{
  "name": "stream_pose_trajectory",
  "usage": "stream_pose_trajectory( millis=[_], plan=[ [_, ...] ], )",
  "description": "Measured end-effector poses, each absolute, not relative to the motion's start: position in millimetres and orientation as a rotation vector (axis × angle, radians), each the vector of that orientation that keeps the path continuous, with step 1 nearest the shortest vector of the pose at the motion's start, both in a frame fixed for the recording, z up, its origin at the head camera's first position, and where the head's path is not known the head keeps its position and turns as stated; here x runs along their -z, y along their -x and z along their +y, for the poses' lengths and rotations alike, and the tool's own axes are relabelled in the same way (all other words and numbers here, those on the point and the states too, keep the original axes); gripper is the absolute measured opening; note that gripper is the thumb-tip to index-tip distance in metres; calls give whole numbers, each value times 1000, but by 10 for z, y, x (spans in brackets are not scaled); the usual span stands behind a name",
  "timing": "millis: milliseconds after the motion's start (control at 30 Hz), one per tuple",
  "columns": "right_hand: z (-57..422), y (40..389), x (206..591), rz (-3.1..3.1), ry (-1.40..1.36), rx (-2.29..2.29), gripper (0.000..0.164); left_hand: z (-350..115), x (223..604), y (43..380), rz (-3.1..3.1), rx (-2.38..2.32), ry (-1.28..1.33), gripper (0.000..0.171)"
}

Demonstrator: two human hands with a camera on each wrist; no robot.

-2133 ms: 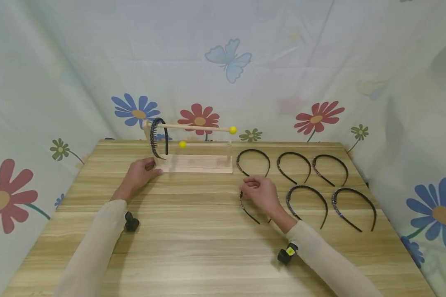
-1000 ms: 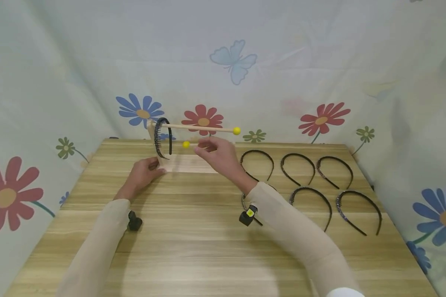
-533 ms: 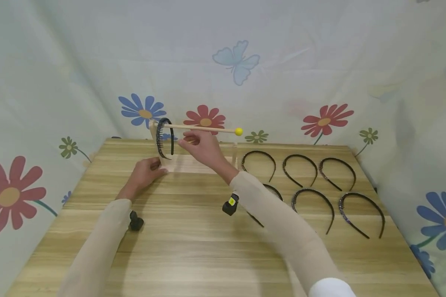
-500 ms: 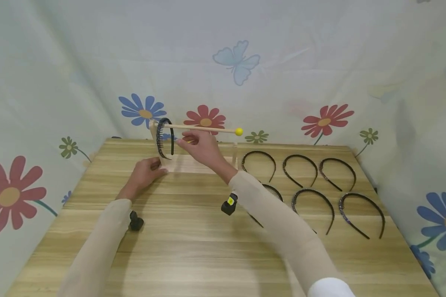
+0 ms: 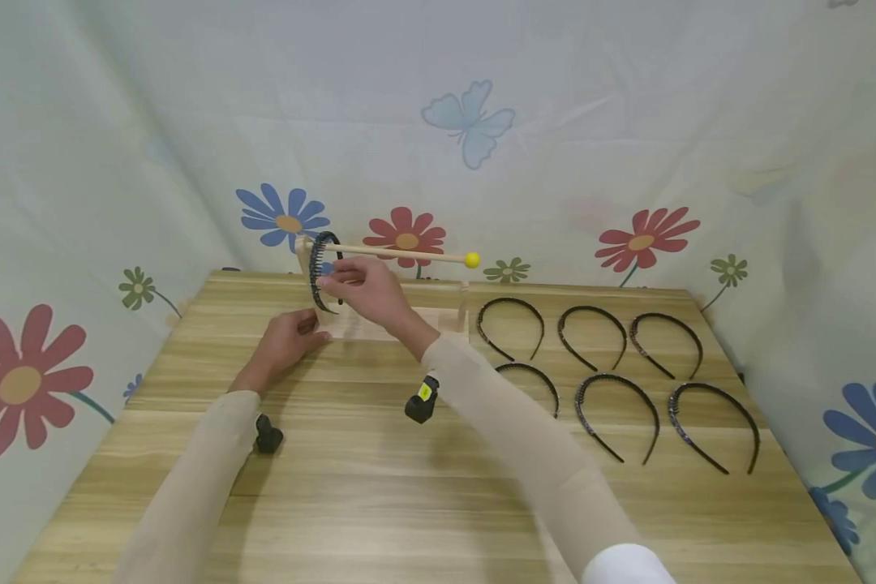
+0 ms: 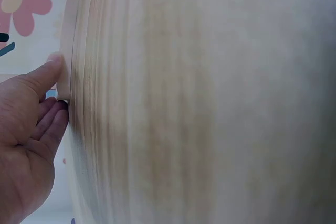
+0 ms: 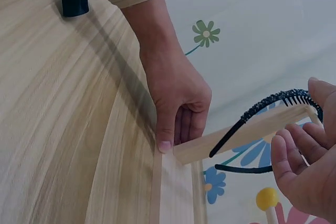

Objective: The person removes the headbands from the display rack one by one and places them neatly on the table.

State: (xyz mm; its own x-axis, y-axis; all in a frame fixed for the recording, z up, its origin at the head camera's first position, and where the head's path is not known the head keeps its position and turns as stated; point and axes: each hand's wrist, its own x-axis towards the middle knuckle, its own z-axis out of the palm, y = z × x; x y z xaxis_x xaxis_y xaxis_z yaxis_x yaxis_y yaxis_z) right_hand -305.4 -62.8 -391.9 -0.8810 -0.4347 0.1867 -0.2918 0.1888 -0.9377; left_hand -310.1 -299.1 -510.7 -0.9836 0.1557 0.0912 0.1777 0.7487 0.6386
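In the head view a wooden stand (image 5: 365, 326) has two posts, with an upper rod (image 5: 409, 255) ending in a yellow ball (image 5: 471, 260). My left hand (image 5: 285, 341) grips the left end of its base, thumb on the near edge; the left wrist view shows the thumb and fingers at the base corner (image 6: 64, 80). A black toothed headband (image 7: 257, 108) with a glittery band hangs over the upper rod near the left post. Around this headband my right hand (image 5: 368, 292) reaches with thumb and fingers apart, the thumb overlapping its front leg. That hand hides the lower rod's ball in the head view.
On the right half of the wooden table (image 5: 321, 487) lie several more black headbands (image 5: 616, 418) in two rows. The right sleeve (image 5: 526, 438) covers part of the nearest one. A flower-printed cloth (image 5: 540, 146) hangs behind the table and along its sides.
My right hand has left the headband lying nearest on the table and moved left and up to the hanging headband. My left hand stays at the stand's base.
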Motion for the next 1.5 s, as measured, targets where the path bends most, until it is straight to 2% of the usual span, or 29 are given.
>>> stream_pose_trajectory(
  millis=[233,733,1500],
  plan=[
    [-760,3037,3952,2273,677,1814,49,-2979,5115,3101,-2905,1062,269,59],
    [-918,3020,3935,2292,569,1873,37,-2955,5102,3077,-2852,1034,304,48],
    [-885,3039,3922,2395,606,1805,30,-2969,5081,3076,-2900,1028,277,57]
  ],
)
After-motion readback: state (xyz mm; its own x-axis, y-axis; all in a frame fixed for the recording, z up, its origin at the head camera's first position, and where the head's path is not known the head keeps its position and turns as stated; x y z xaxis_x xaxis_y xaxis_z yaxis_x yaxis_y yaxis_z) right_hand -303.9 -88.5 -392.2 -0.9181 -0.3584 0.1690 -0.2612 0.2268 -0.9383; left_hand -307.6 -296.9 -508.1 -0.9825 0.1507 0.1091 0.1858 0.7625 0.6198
